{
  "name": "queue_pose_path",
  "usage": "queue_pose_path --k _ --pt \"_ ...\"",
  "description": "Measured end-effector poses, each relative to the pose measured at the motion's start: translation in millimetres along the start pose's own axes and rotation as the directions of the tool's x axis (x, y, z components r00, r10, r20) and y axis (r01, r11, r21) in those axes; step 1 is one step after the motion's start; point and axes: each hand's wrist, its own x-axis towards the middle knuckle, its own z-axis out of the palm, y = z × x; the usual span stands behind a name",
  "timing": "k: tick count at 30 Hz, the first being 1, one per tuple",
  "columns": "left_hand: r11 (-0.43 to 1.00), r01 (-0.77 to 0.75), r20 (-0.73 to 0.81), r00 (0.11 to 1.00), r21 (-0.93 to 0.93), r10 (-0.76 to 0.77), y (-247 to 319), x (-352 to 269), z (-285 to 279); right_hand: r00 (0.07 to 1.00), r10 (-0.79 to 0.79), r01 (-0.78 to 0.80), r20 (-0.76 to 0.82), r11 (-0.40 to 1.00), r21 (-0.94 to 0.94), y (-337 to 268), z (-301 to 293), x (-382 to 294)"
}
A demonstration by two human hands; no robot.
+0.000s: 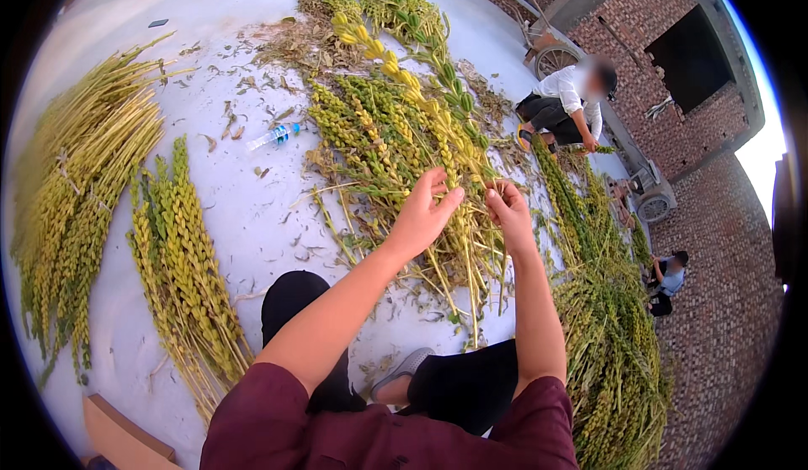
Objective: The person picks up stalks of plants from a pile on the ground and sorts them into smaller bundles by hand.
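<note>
In front of me, a loose pile of sesame stalks with green and yellow seed pods lies on the pale ground. My left hand is beside the stalks, thumb and fingers apart, with nothing plainly held. A yellow-podded stalk and a green-podded one stretch up and leftward from near my hands. My right hand has thumb and fingers pinched on a thin plant piece at the green-podded stalk's lower end; whether it is a stem or a leaf is unclear.
At left lie a small sesame bundle and larger bundles. A plastic bottle rests among dry leaves. On the right stretches a long sesame heap. One person crouches near a cart; another person sits farther off.
</note>
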Motion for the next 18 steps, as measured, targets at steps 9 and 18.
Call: queue_pose_path --k 9,18 --pt "0.842 0.06 -0.018 0.996 -0.535 -0.083 36.4 5.2 -43.0 0.976 -0.01 -0.063 0.215 0.942 0.329 -3.5 114.9 -42.5" --pt "0.816 0.136 -0.032 0.982 -0.561 -0.186 29.5 18.5 -61.3 0.619 -0.691 0.738 0.373 0.349 -0.577 -10.1 114.9 -88.9"
